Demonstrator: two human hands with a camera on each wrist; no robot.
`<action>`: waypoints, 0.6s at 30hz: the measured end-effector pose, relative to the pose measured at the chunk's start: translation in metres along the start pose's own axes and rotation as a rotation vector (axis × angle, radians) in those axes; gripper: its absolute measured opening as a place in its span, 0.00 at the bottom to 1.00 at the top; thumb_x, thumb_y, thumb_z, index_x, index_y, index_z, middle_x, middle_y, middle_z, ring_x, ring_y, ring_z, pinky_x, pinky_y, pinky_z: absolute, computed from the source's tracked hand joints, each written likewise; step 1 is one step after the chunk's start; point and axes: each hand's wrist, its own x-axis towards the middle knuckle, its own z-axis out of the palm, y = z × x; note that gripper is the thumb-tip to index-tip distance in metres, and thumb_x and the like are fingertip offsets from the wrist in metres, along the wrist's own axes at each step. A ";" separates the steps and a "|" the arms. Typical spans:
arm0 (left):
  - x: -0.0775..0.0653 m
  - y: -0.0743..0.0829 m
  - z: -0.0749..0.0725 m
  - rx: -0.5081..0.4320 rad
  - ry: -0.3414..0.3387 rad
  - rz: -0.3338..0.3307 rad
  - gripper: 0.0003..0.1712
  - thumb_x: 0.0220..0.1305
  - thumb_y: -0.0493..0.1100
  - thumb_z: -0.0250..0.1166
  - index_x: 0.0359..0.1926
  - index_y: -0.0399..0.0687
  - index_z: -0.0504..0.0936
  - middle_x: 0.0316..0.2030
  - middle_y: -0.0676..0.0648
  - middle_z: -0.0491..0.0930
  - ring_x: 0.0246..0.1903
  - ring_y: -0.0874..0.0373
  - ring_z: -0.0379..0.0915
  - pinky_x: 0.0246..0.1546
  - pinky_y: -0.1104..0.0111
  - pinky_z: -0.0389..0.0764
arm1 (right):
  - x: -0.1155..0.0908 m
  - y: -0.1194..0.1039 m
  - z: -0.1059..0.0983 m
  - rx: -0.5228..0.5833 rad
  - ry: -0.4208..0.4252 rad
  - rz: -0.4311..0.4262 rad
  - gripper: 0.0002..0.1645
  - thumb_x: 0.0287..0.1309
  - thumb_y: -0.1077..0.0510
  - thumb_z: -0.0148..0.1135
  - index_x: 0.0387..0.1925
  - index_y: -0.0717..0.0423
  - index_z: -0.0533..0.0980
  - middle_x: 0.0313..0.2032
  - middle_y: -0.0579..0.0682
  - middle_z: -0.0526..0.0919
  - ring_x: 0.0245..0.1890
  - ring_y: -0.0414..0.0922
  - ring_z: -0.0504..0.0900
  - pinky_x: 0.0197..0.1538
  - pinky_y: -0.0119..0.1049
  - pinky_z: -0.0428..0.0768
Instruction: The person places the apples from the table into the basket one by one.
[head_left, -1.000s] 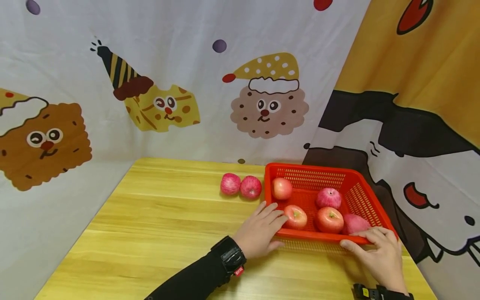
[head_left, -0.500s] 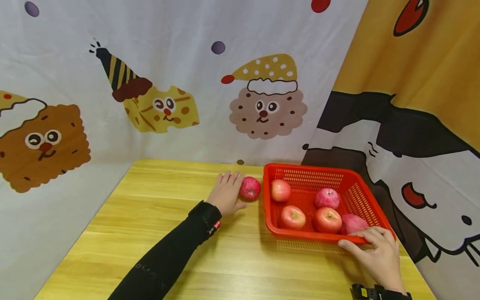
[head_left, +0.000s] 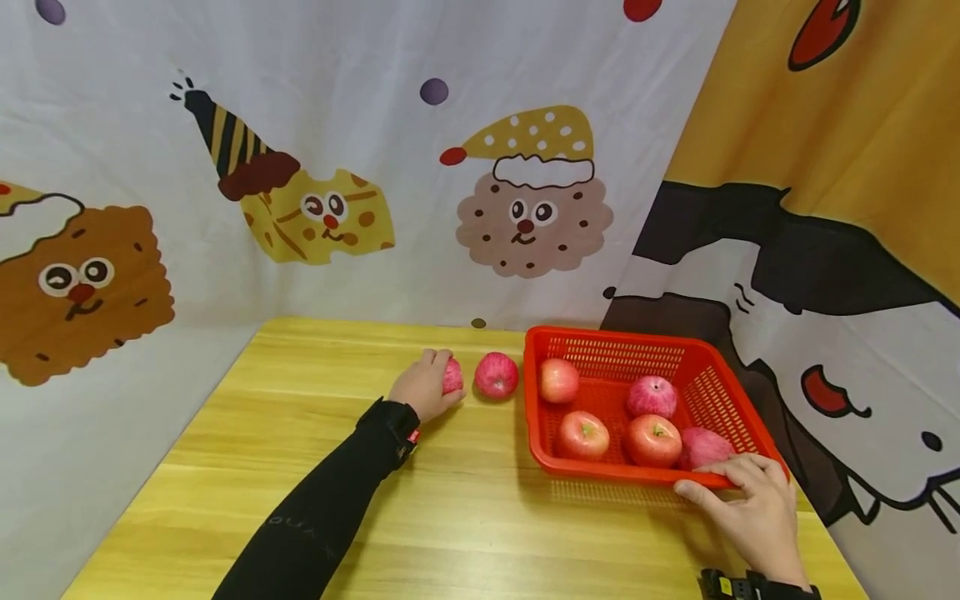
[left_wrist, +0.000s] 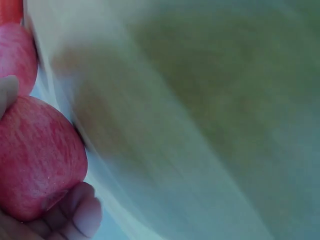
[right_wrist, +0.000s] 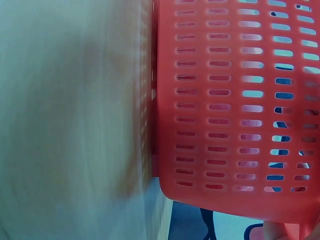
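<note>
My left hand (head_left: pixel 422 387) grips a red apple (head_left: pixel 452 377) at the back middle of the table; in the left wrist view fingers and thumb curl round that apple (left_wrist: pixel 40 160). Just right of it lies a second red apple (head_left: pixel 497 375), untouched. A red plastic basket (head_left: pixel 656 476) with slotted walls stands at the right, holding several apples, among them a pale red one (head_left: pixel 558 381) and a pink one (head_left: pixel 652 397). My right hand (head_left: pixel 757 508) holds the basket's front rim near its right corner, thumb outside and fingers over the edge.
The wooden table (head_left: pixel 315 467) meets a white printed curtain (head_left: pixel 337 292) at the back. A yellow and black printed cloth (head_left: pixel 817 275) hangs along the right, close to the basket.
My left hand has moved from the basket's left front rim leftward to the left apple and closed round it, shifting it slightly left from its neighbour. The right hand stays on the rim.
</note>
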 end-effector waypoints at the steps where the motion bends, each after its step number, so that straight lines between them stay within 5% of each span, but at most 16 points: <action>1: -0.001 -0.001 -0.001 0.008 -0.002 0.012 0.44 0.66 0.59 0.76 0.72 0.41 0.70 0.61 0.33 0.77 0.46 0.41 0.85 0.47 0.51 0.90 | 0.000 0.000 0.000 0.000 0.003 -0.002 0.22 0.27 0.49 0.94 0.27 0.43 0.88 0.32 0.51 0.89 0.51 0.40 0.65 0.53 0.59 0.59; 5: -0.007 -0.009 -0.002 -0.014 -0.024 0.009 0.45 0.65 0.61 0.75 0.73 0.43 0.70 0.61 0.36 0.78 0.42 0.45 0.84 0.46 0.52 0.89 | 0.000 0.000 0.002 0.004 0.000 -0.004 0.21 0.29 0.49 0.93 0.27 0.42 0.88 0.31 0.48 0.88 0.51 0.41 0.65 0.53 0.58 0.59; 11: -0.026 -0.011 -0.009 -0.197 -0.005 -0.069 0.46 0.64 0.63 0.75 0.74 0.45 0.70 0.62 0.39 0.78 0.48 0.47 0.84 0.51 0.52 0.89 | -0.002 -0.001 0.005 0.013 -0.004 -0.001 0.22 0.28 0.48 0.94 0.27 0.42 0.87 0.31 0.48 0.88 0.51 0.44 0.66 0.53 0.62 0.58; 15: -0.037 0.022 -0.024 -0.383 0.146 -0.044 0.46 0.65 0.60 0.76 0.75 0.45 0.68 0.67 0.39 0.75 0.56 0.44 0.82 0.56 0.50 0.88 | -0.002 0.000 0.003 0.011 0.001 0.009 0.22 0.28 0.48 0.94 0.27 0.43 0.87 0.31 0.51 0.88 0.51 0.46 0.66 0.54 0.65 0.58; 18: -0.043 0.061 -0.032 -0.475 0.280 0.100 0.45 0.65 0.56 0.77 0.75 0.46 0.68 0.67 0.40 0.74 0.56 0.45 0.81 0.55 0.51 0.89 | -0.001 0.001 0.003 0.004 0.009 0.002 0.22 0.28 0.47 0.94 0.27 0.43 0.87 0.31 0.51 0.87 0.51 0.44 0.65 0.53 0.64 0.59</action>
